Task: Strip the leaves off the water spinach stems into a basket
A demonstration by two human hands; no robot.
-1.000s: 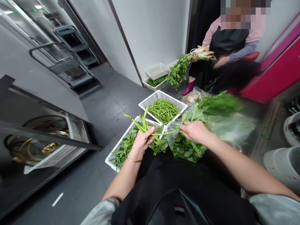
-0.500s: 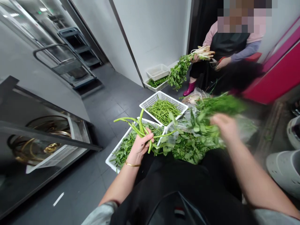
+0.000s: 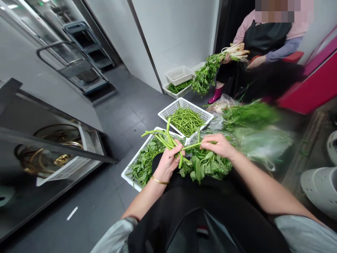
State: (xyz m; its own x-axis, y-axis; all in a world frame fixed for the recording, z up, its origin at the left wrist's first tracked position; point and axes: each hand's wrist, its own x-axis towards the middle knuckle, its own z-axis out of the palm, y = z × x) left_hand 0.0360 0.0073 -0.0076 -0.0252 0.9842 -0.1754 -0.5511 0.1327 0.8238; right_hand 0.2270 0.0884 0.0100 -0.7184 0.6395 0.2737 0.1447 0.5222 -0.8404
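A small bunch of thick green stems [image 3: 169,137] is gripped in my left hand [image 3: 170,162], with ends sticking out above and below the closed fingers. One stem runs to the right, where the fingertips of my right hand [image 3: 220,144] pinch it. Leafy greens [image 3: 204,163] lie over my lap just below the right hand. Under the left hand's bunch stands a white basket [image 3: 128,180] holding more leafy greens [image 3: 144,163]. Beyond it, a second white basket [image 3: 170,111] holds thin green stalks, perhaps beans [image 3: 186,121].
A co-worker's hand [image 3: 226,58] holds a leafy bunch with pale roots [image 3: 237,52] at the back right. Plastic bags and feathery greens [image 3: 252,114] lie to my right. A metal shelf [image 3: 105,149] stands left, a trolley [image 3: 76,70] behind, grey tubs [image 3: 321,189] far right.
My right hand has come left from the pile of greens and now pinches a stem beside my left hand. The left hand has shifted slightly right with its bunch.
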